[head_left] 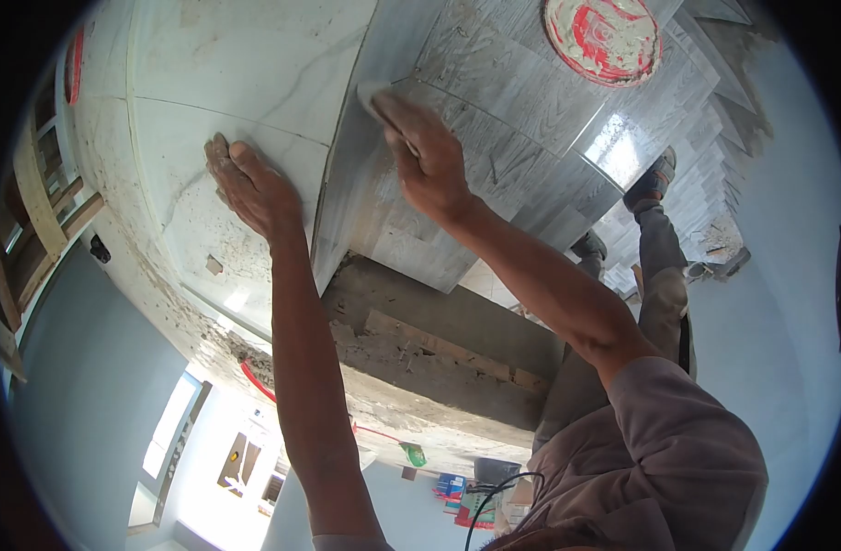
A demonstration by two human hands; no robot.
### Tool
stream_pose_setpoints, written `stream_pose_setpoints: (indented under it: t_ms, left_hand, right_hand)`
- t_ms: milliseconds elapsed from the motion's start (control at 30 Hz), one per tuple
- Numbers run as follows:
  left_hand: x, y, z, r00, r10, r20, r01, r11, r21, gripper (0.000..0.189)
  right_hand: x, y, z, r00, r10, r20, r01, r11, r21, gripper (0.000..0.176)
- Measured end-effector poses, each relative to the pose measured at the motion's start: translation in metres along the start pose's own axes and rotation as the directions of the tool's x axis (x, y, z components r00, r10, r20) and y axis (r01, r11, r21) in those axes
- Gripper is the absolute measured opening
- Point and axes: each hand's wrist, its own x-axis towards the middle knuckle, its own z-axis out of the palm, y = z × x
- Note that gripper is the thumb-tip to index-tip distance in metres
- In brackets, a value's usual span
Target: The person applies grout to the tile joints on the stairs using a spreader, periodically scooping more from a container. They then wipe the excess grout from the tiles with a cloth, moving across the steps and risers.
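Observation:
My left hand [253, 188] lies flat on a white marble-look tile [246, 55], fingers stretched out, holding nothing. My right hand [429, 161] is closed, near the grey strip [351, 170] along the white tile's edge. A small pale thing [372, 97] shows at its fingertips, too blurred to name. Beside that strip are grey wood-look tiles [494, 138]. Thin joint lines run between the white tiles, and some dust and a small chip [214, 264] are on them near my left hand.
A round red lid or bucket top smeared with pale paste [604, 41] is at the upper right. Bare rough concrete [420, 354] shows below the tiles. A wooden frame [39, 202] stands at the left. My legs [664, 285] and a dark cable [480, 510] are at the right and bottom.

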Motion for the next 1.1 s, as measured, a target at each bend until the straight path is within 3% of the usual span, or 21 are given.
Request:
stream_pose_setpoints:
  t_ms: [33, 100, 133, 200, 333, 433, 500, 633, 700, 733, 800, 933, 1000, 1033, 1100]
  left_hand:
    - [0.001, 0.001, 0.001, 1.000, -0.004, -0.003, 0.004, 1.000, -0.009, 0.063]
    - [0.000, 0.001, 0.000, 1.000, 0.000, 0.004, 0.000, 1.000, 0.008, 0.063]
    - [0.001, 0.001, 0.001, 1.000, 0.006, 0.005, -0.006, 1.000, 0.023, 0.063]
    - [0.001, 0.001, 0.001, 1.000, -0.006, 0.004, 0.006, 1.000, -0.001, 0.063]
    - [0.002, -0.003, 0.001, 1.000, 0.003, 0.004, -0.003, 1.000, -0.003, 0.064]
    - [0.002, -0.004, 0.001, 1.000, -0.001, 0.016, 0.001, 1.000, 0.015, 0.065]
    - [0.003, -0.005, 0.001, 1.000, 0.002, 0.013, -0.002, 1.000, 0.012, 0.066]
    - [0.002, -0.006, 0.002, 1.000, -0.002, 0.028, 0.001, 1.000, 0.019, 0.067]
    - [0.001, -0.006, 0.000, 0.999, -0.004, 0.039, 0.003, 1.000, 0.025, 0.068]
    - [0.003, -0.005, 0.001, 0.999, -0.008, 0.035, 0.007, 1.000, 0.026, 0.068]
    - [0.002, -0.003, 0.002, 0.999, -0.011, 0.030, 0.010, 1.000, 0.019, 0.068]
    - [0.001, -0.004, 0.001, 0.999, 0.002, 0.032, -0.003, 1.000, 0.031, 0.068]
    - [0.003, -0.004, 0.001, 1.000, -0.001, 0.027, 0.000, 1.000, 0.024, 0.067]
    - [0.002, -0.004, 0.001, 1.000, -0.004, 0.030, 0.003, 1.000, 0.021, 0.067]
    - [0.002, -0.005, 0.002, 1.000, 0.001, 0.027, -0.001, 1.000, 0.014, 0.067]
  right_hand:
    - [-0.006, 0.008, -0.003, 1.000, -0.004, -0.001, 0.004, 1.000, 0.001, 0.030]
    - [-0.018, 0.016, -0.017, 0.966, -0.052, 0.255, 0.047, 0.999, 0.025, 0.041]
    - [-0.013, 0.024, -0.017, 0.967, -0.048, 0.252, 0.044, 0.999, 0.022, 0.041]
    - [0.008, 0.042, -0.012, 0.995, 0.096, 0.016, -0.097, 0.994, 0.057, 0.046]
    - [-0.017, 0.034, -0.003, 0.989, 0.116, 0.092, -0.115, 0.993, -0.017, 0.049]
    - [-0.018, 0.042, -0.008, 0.982, 0.042, 0.183, -0.048, 0.998, 0.026, 0.055]
    - [-0.005, 0.047, 0.010, 0.981, 0.184, -0.068, -0.176, 0.979, 0.107, 0.056]
    - [-0.028, 0.023, 0.033, 0.949, 0.277, -0.149, -0.266, 0.960, 0.089, 0.046]
    - [-0.045, 0.040, 0.008, 0.988, 0.097, 0.120, -0.109, 0.989, 0.101, 0.041]
    - [-0.035, 0.046, -0.003, 0.989, 0.088, 0.119, -0.101, 0.990, 0.102, 0.041]
    - [-0.018, 0.052, -0.016, 0.923, 0.372, 0.097, -0.377, 0.925, 0.046, 0.036]
    - [-0.008, 0.015, -0.001, 0.903, 0.429, 0.013, -0.429, 0.900, 0.078, 0.030]
    - [-0.023, -0.005, -0.015, 0.907, 0.288, 0.307, -0.338, 0.933, 0.124, 0.030]
    - [-0.024, 0.001, -0.015, 0.907, 0.290, 0.305, -0.340, 0.933, 0.122, 0.030]
    - [-0.016, 0.027, -0.009, 0.853, 0.499, 0.153, -0.518, 0.844, 0.136, 0.027]
